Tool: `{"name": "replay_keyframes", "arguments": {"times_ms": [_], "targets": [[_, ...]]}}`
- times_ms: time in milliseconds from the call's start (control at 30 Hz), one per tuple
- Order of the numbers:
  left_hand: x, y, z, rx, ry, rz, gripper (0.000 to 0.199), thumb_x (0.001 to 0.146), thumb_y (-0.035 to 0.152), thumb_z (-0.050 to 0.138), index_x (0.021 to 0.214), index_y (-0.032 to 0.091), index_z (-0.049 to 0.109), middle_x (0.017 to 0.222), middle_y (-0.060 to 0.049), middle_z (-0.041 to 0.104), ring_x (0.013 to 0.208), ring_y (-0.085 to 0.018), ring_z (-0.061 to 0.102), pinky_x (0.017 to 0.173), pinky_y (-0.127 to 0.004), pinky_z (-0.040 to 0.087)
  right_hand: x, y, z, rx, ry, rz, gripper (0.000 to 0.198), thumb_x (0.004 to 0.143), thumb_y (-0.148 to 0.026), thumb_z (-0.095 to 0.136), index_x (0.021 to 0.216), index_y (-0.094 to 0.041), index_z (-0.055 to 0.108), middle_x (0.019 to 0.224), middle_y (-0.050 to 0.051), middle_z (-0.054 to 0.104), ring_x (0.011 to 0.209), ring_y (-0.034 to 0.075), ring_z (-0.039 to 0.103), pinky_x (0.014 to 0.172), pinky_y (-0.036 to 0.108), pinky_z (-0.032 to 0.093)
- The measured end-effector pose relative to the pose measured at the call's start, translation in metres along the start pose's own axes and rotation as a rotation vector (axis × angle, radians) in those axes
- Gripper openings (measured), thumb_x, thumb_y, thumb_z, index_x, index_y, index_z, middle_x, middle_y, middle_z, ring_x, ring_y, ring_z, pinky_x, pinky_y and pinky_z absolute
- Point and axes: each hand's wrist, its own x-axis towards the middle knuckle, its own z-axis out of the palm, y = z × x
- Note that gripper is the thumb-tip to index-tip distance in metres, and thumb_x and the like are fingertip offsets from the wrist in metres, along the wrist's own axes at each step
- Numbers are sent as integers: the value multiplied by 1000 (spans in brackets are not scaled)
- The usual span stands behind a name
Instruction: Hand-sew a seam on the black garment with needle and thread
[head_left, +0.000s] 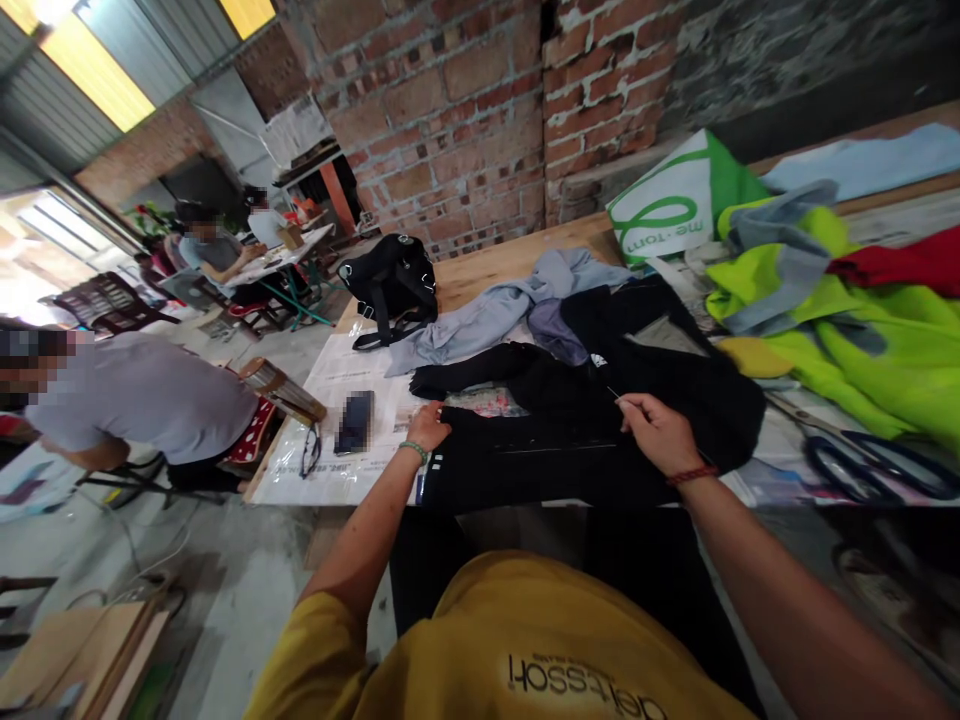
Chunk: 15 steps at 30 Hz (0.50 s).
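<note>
A black garment is spread along the front of the table, with a thin pale line running across it and a small white logo farther up. My left hand pinches its left edge, near a few small white marks. Over the garment's right part is my right hand, thumb and fingers closed on a thin, light sliver that looks like a needle. Whether a thread hangs from it cannot be made out. Past the garment lie a grey cloth and a purple-grey piece.
Large scissors rest at the right beside a yellow-green garment and a green-white bag. Leftward are a phone, glasses and a black backpack. A person sits at the left; others sit farther back.
</note>
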Motion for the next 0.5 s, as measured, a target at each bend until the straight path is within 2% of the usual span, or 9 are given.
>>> {"name": "replay_keyframes", "arguments": {"times_ms": [100, 267, 400, 500], "targets": [[6, 4, -2, -7, -13, -15, 34, 71, 23, 58, 105, 20, 59, 84, -1, 62, 66, -11, 55, 58, -20, 40, 1, 1, 0, -16, -7, 19, 27, 80, -38, 46, 88, -19, 64, 54, -1, 58, 52, 12, 54, 54, 23, 41], [10, 8, -2, 46, -62, 25, 21, 72, 21, 61, 93, 19, 64, 74, 1, 61, 68, -12, 56, 61, -20, 42, -1, -4, -1, -11, -2, 29, 26, 80, -38, 46, 86, -19, 64, 54, -2, 58, 52, 12, 54, 54, 22, 41], [10, 4, 0, 99, -75, 27, 31, 66, 19, 67, 97, 19, 63, 75, -1, 62, 72, -15, 58, 66, -23, 43, -1, -5, -1, 4, -1, 23, 26, 80, -38, 47, 85, -19, 64, 53, -2, 57, 52, 12, 54, 54, 22, 41], [13, 1, 1, 121, -78, 41, 37, 67, 19, 66, 104, 19, 61, 81, -3, 63, 78, -17, 58, 71, -25, 44, 0, -1, 0, -11, -6, 28, 26, 80, -39, 47, 86, -19, 64, 54, -2, 58, 52, 12, 53, 54, 23, 41]]}}
